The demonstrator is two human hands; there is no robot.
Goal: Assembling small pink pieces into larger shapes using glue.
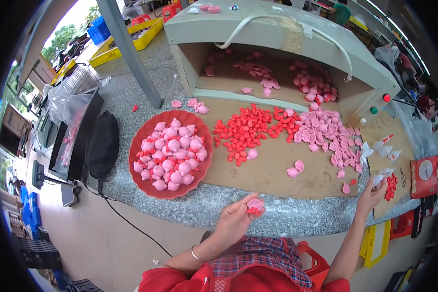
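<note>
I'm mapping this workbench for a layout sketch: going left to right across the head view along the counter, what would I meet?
Black bag → red bowl of pink pieces → pile of small red pieces → heap of pink pieces → white glue bottles → red box.

A flat red package (425, 176) with a white round label lies at the table's far right edge. At the far left, a clear plastic bag (69, 100) sits crumpled atop a dark box-shaped machine (75, 138) — beside it stands a small dark screen (38, 173), its face unreadable.
</note>
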